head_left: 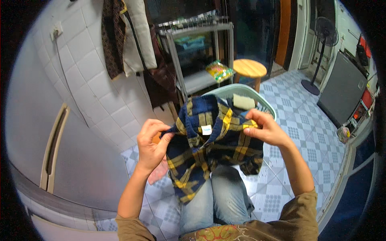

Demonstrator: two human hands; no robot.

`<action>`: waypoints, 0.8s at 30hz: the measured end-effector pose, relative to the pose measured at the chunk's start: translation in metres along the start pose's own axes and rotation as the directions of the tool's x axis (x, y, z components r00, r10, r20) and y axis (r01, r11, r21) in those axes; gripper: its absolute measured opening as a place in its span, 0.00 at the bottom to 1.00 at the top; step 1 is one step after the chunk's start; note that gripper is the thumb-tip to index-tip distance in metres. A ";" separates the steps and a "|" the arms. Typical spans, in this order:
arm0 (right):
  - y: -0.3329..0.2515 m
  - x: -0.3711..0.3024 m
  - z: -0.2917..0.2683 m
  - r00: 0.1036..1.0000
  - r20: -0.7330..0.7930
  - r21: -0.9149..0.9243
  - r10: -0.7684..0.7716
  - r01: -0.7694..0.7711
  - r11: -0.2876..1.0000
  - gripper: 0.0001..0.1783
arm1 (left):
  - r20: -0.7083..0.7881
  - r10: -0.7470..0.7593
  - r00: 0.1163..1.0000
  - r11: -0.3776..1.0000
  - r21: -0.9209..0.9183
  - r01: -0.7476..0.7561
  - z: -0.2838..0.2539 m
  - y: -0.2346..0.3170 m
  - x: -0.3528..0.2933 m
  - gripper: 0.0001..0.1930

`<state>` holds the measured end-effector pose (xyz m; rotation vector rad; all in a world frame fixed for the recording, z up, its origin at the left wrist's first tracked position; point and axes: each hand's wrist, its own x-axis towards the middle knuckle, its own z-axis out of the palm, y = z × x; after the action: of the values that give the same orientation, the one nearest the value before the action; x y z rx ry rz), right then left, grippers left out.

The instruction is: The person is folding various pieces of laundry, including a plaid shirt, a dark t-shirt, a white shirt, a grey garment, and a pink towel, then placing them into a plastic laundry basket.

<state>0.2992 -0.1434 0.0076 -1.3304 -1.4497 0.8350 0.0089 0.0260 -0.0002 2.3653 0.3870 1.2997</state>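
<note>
Plaid shirt: the navy, black and yellow plaid fabric shirt (237, 146) is held up in the air by its upper edges, above the lap, its lower part overlapping the blue denim trouser legs (229, 193) in view; whether they are touched cannot be told.
Left fingers: one upper edge is pinched between thumb and fingers of the bare left hand (150, 144).
Right fingers: the opposite edge is pinched, near a yellow stripe, by the bare right hand (268, 127).
Slipping risk: a corner could be lost, as only small folds of cloth appear to be gripped; one side would then sag.
Creasing risk: the front could be left crooked, since the cloth hangs unevenly and is bunched around the neck.
Soiling risk: the blue-and-white patterned tile floor (297, 160) could be brushed if the shirt is lowered or dropped.
Basket risk: the pale green plastic basket (263, 102), just beyond the shirt, could be knocked if the cloth is swung forward.
Garment count: one shirt, with one small white neck tag (206, 129).
Basket count: one basket; one cream rolled cloth (243, 102) is made out inside, the remaining contents being too hidden to be counted.
Surroundings count: one round wooden stool (249, 68), one yellow-and-green plastic packet (219, 71) and one black standing fan (326, 32) are seen.
</note>
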 end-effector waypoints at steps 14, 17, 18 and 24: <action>-0.160 0.043 -0.026 0.746 -0.208 -0.494 -0.633 0.478 0.726 0.08 | -0.332 0.545 0.770 0.829 0.352 -0.435 -0.080 0.072 0.124 0.06; -0.162 0.046 -0.027 0.738 -0.193 -0.530 -0.647 0.476 0.702 0.07 | -0.223 0.630 0.744 0.743 0.453 -0.493 -0.091 0.072 0.127 0.09; -0.162 0.047 -0.027 0.754 -0.206 -0.515 -0.623 0.458 0.725 0.07 | -0.230 0.610 0.758 0.754 0.461 -0.468 -0.092 0.072 0.126 0.11; -0.165 0.081 -0.029 0.599 -0.278 -0.585 -0.751 0.515 0.627 0.07 | -0.335 0.513 0.790 0.830 0.428 -0.357 -0.099 0.073 0.149 0.08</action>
<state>0.2786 -0.0959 0.1860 -1.0618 -1.5680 -0.3689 0.0065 0.0473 0.1921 2.5241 0.1935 2.1705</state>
